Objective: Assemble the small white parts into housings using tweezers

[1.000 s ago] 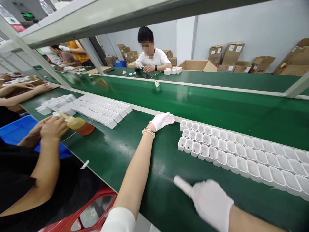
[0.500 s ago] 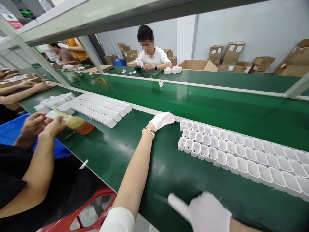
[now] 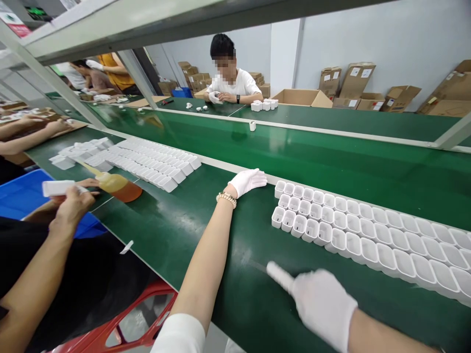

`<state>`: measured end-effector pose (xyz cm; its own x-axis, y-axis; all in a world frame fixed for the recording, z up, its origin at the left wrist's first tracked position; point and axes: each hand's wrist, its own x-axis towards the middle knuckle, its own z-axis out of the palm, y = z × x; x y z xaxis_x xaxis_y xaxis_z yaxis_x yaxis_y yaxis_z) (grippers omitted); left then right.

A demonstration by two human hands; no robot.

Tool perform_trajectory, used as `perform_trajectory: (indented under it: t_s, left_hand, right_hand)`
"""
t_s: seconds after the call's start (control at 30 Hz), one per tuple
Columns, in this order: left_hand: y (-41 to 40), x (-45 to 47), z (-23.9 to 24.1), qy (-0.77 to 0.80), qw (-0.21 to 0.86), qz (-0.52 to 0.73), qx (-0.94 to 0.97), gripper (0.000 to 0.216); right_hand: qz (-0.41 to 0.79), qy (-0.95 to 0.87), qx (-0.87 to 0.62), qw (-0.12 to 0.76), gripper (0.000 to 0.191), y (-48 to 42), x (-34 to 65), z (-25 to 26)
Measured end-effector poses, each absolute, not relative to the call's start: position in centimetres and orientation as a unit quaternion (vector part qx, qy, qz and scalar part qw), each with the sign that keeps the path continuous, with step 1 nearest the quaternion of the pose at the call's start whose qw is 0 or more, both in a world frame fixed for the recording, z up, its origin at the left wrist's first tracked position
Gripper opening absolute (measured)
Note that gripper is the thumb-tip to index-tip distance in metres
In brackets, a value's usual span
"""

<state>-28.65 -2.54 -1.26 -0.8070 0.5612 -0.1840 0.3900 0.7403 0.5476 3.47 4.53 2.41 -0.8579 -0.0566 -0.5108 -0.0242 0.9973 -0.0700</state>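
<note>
My left hand [image 3: 249, 183], in a white glove, lies open by the pale strip along the far side of the green table. Its fingers are stretched toward the left end of the rows of white cups [image 3: 311, 229], just short of them. My right hand [image 3: 322, 299], also white-gloved, is over the near part of the table. Its index finger points forward left while the other fingers are curled. A faint thin streak extends from the tip; what the hand holds is too blurred to make out. The cups stand with their openings up, and some show dark slots inside.
On the left, a co-worker's hands [image 3: 75, 203] hold a white part beside a bottle of amber liquid [image 3: 119, 189]. More white cups [image 3: 147, 162] lie beyond. A green belt [image 3: 312, 152] carries one small white piece [image 3: 252, 126]. Another person sits opposite, under an overhead beam.
My right hand has moved forward and slightly right. My left hand stays in place. The co-worker's hands have shifted left with the white part, and the small piece on the belt has moved right.
</note>
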Motion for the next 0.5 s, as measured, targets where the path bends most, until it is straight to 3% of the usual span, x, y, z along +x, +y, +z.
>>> perform_trajectory:
  t_s: [0.2, 0.37, 0.5]
  left_hand:
    - [-2.54, -28.69, -1.26, 0.914, 0.164, 0.254, 0.271, 0.047]
    - [-2.5, -28.7, -1.32, 0.914, 0.165, 0.254, 0.271, 0.046]
    - [-2.5, -28.68, -1.26, 0.911, 0.163, 0.257, 0.276, 0.054]
  right_hand:
    - [-0.05, 0.951, -0.015, 0.304, 0.067, 4.33, 3.08, 2.82]
    - [-0.043, 0.961, -0.014, 0.272, 0.079, 4.57, 3.08, 3.18]
    - [-0.068, 0.959, -0.056, 0.271, 0.069, 4.31, 3.61, 2.62]
